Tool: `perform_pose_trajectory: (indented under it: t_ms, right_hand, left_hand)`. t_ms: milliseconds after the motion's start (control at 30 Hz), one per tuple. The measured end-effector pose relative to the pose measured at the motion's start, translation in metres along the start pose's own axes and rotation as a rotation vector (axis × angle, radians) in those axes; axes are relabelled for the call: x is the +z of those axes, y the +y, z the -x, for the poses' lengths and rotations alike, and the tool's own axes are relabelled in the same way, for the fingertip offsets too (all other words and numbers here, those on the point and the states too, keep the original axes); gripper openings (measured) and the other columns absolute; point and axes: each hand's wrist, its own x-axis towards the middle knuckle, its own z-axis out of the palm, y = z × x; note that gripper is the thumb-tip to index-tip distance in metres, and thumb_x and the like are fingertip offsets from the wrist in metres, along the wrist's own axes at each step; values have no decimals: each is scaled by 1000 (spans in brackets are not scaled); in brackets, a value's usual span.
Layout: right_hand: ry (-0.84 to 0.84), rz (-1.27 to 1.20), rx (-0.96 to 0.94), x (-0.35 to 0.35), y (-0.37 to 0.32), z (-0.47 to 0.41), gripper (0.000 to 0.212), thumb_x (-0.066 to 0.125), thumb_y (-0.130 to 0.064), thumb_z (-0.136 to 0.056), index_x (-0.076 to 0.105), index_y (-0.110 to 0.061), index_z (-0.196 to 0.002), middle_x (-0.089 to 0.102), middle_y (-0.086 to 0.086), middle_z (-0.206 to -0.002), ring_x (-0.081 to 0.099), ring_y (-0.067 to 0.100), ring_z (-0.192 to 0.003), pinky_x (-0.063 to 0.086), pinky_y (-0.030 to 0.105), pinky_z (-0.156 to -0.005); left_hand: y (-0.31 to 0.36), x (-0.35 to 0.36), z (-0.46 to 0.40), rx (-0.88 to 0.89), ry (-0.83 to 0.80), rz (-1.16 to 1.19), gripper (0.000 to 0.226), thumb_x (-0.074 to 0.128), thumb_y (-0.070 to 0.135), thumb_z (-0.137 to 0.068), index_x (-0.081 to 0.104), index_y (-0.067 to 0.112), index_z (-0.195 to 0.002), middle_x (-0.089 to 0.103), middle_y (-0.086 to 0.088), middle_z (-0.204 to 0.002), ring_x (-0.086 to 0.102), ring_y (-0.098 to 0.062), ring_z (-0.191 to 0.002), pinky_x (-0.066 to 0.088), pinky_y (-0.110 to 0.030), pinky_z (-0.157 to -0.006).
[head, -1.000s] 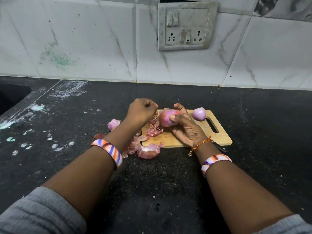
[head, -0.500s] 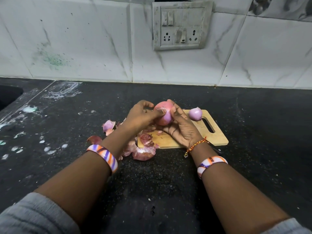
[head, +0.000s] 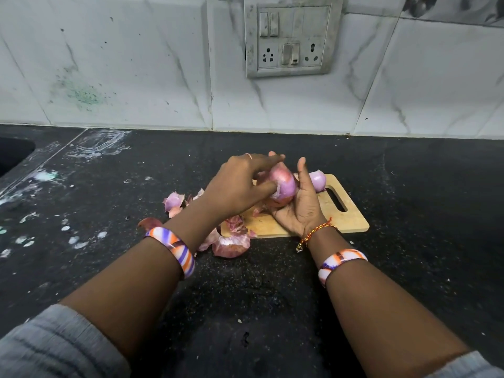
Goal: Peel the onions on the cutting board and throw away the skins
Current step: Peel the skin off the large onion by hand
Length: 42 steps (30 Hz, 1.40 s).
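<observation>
A red onion (head: 283, 185) with part of its skin loose sits in my right hand (head: 300, 211), which cradles it from below and the right over the wooden cutting board (head: 351, 216). My left hand (head: 240, 184) grips the onion from the left, thumb pressed on the loose skin and fingers over its top. A smaller peeled onion (head: 317, 180) lies on the board behind my right thumb. Torn pink onion skins (head: 231, 244) lie at the board's left edge and on the counter beside it.
The black counter (head: 272, 290) runs to a white tiled wall with a switch and socket panel (head: 293, 36). A dark sink (head: 13, 154) opens at the far left. White smears mark the counter's left side.
My left hand went from a fist beside the onion to gripping it. Both hands lifted the onion a little and turned it, and a strip of skin now hangs loose.
</observation>
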Motion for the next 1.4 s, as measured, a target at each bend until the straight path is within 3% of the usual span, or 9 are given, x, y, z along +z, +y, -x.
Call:
perform_pose_trajectory:
  t_ms: [133, 233, 433, 567, 733, 833, 933, 1133, 1400]
  right_hand:
    - [69, -43, 11, -7, 1, 0, 42, 41, -24, -95, 76, -6, -80, 71, 14, -88, 69, 21, -78, 57, 33, -71]
    - [68, -8, 17, -5, 0, 1, 33, 46, -26, -94, 72, -4, -92, 70, 16, -95, 67, 23, -88, 52, 35, -84]
    - [-12, 49, -10, -3, 2, 0, 52, 89, -27, -50, 73, -4, -94, 68, 18, -102, 68, 27, -93, 58, 38, -75]
    - [0, 59, -67, -5, 2, -2, 68, 94, -37, -37, 71, -8, -95, 69, 14, -101, 68, 27, -92, 57, 41, -79]
    - [-21, 45, -77, -4, 3, -1, 57, 94, -25, -42, 74, -9, -93, 66, 16, -107, 66, 27, -95, 53, 38, -84]
    - [40, 69, -68, -2, 2, 1, 37, 86, -12, -52, 74, -8, -87, 69, 15, -99, 68, 24, -90, 51, 35, -84]
    - [103, 94, -83, 4, 1, 5, 10, 55, -4, -83, 61, -6, -91, 64, 14, -96, 66, 21, -83, 55, 30, -77]
    - [112, 109, -96, 6, 3, 5, 12, 47, -3, -88, 57, -9, -86, 69, 9, -86, 68, 17, -76, 56, 30, -73]
    - [125, 125, -104, 8, 4, 5, 10, 53, -4, -82, 60, -11, -82, 67, 8, -90, 64, 18, -84, 56, 32, -72]
  left_hand:
    - [0, -6, -8, -9, -132, -49, 50, 54, 33, -71, 61, 20, -119, 67, -4, -107, 61, -17, -90, 51, -36, -83]
    - [1, -6, -11, -19, -152, -67, 51, 61, 36, -66, 59, 18, -113, 65, -6, -100, 60, -21, -85, 52, -39, -78]
    - [-1, -3, -5, -31, -144, -2, 73, 53, 53, -53, 53, 22, -118, 58, -6, -103, 57, -20, -91, 50, -32, -76]
    - [-5, 1, 1, -39, -101, 21, 68, 49, 54, -49, 64, 21, -107, 56, -11, -94, 54, -19, -85, 47, -25, -70]
    - [-8, 12, 8, -153, 128, 205, 69, 54, 50, -53, 66, 15, -110, 62, -8, -102, 62, -18, -90, 54, -33, -83]
    - [-6, 11, 10, -120, 95, 83, 73, 53, 52, -60, 63, 5, -115, 67, -16, -103, 63, -25, -93, 52, -38, -84]
    - [-6, 8, 9, -101, 84, 13, 74, 43, 54, -62, 65, -4, -103, 68, -23, -91, 65, -33, -85, 52, -45, -76]
    - [-3, 8, 9, -59, 46, -95, 83, 36, 61, -61, 62, -4, -107, 67, -18, -78, 62, -29, -72, 50, -42, -68]
    - [-11, 15, 12, -56, 67, -307, 52, 45, 9, -90, 32, 1, -140, 63, -27, -104, 59, -39, -94, 42, -41, -77]
